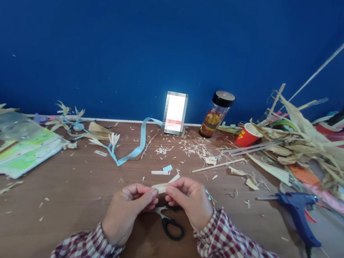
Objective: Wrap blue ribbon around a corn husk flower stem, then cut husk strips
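My left hand (127, 209) and my right hand (189, 200) meet over the middle of the brown table (74, 200), both pinching one pale strip of dried husk (164, 185) between thumb and fingers. The strip points up and to the right, its tip sticking out past my right fingers. Black-handled scissors (171, 223) lie on the table just under and behind my hands. Both wrists wear red and white checked sleeves.
A blue glue gun (298, 209) lies at the right, its cord running toward me. Behind it sits a heap of dried husks (310, 148), a red paper cup (248, 135) and a dark-lidded jar (215, 114). A light blue ribbon (137, 147) and green papers (19, 152) lie left. Husk scraps litter the table.
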Action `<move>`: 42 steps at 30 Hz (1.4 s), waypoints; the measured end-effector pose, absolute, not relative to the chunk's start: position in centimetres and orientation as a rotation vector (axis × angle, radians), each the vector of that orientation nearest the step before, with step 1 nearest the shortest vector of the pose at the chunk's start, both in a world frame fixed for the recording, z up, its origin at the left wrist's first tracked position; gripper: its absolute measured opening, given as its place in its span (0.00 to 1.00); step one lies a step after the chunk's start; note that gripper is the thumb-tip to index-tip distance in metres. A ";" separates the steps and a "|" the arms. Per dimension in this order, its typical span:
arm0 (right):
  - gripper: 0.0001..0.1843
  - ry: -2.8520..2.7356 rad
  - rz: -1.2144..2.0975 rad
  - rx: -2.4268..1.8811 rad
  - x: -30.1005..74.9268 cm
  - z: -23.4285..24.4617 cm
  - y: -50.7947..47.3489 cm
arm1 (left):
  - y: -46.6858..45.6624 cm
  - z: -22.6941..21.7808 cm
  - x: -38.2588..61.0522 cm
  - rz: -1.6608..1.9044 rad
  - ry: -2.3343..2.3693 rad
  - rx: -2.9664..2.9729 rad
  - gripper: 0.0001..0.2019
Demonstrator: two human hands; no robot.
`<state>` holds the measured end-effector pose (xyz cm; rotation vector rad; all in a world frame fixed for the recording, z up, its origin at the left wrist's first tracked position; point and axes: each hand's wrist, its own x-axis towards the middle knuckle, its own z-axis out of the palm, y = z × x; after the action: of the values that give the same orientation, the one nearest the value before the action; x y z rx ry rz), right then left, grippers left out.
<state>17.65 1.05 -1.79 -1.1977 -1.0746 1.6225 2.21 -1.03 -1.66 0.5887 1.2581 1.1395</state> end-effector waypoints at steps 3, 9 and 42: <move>0.14 -1.082 1.625 -1.202 17.6 -1.7 1.0 | -1.1 -1.5 2.3 1.151 1.275 0.608 0.11; 0.12 -1.084 1.628 -1.185 17.6 -1.7 1.0 | -1.1 -1.7 2.2 1.133 1.278 0.646 0.11; 0.12 -1.368 1.475 -1.153 17.8 -1.1 0.8 | -0.7 -1.3 1.6 0.941 1.234 0.729 0.12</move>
<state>17.78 0.82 -1.06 -1.1532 -1.3683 1.4750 1.62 -0.74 -1.34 0.7288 1.2344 0.9413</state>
